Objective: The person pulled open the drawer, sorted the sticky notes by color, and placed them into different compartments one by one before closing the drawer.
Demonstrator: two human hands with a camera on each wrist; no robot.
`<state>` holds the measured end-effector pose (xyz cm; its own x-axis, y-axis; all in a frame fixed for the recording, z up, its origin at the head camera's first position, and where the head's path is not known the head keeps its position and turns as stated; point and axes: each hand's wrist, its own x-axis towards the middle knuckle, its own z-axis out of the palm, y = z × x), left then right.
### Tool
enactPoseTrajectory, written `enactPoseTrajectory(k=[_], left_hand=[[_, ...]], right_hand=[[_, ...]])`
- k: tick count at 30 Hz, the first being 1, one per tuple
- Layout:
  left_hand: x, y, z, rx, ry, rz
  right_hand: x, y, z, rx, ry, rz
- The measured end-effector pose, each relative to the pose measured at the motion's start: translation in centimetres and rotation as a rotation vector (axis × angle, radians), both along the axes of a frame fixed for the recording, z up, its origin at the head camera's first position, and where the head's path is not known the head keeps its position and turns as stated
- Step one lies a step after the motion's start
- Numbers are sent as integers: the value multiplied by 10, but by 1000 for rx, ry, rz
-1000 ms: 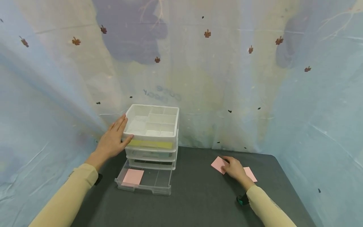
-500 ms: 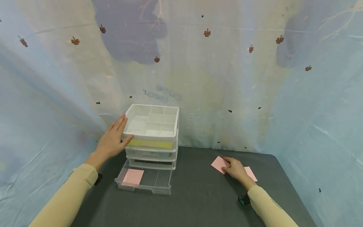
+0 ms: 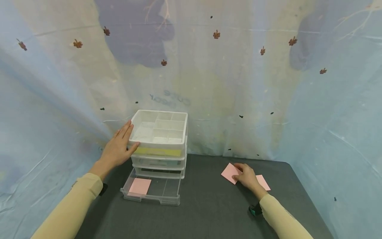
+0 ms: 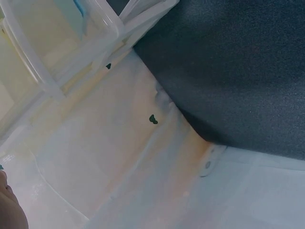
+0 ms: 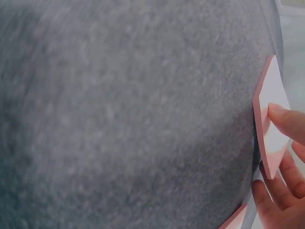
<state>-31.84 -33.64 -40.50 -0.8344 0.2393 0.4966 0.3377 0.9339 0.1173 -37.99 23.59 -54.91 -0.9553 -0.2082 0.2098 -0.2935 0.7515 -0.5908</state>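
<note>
My left hand [image 3: 117,147] rests with straight fingers against the left side of a white drawer organizer [image 3: 158,144]. Its clear bottom drawer [image 3: 164,189] is pulled out and holds a pink sticky note pad [image 3: 140,186] at the left. Over at the right, my right hand [image 3: 248,177] pinches another pink sticky note pad [image 3: 229,172] between thumb and fingers; the right wrist view shows this pad [image 5: 272,119] tilted, thumb on its face. A third pink pad [image 3: 263,183] lies on the table, partly hidden behind the right wrist.
The organizer's top is a tray with several compartments [image 3: 170,124]. Yellow and bluish contents show through the upper drawers. A dark grey table [image 3: 203,205] carries everything, and a patterned curtain [image 3: 209,83] hangs behind and at both sides.
Barely anything differs: the pinched pink pad and my right hand have shifted very slightly. The left hand stays against the organizer.
</note>
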Motion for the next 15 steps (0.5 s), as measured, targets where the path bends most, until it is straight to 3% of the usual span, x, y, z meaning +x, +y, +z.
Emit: enactPoseTrajectory(k=[15], left_hand=[[0,-1,-1,7,-18,0]], right_hand=[[15,-16,18,-131,61,-17]])
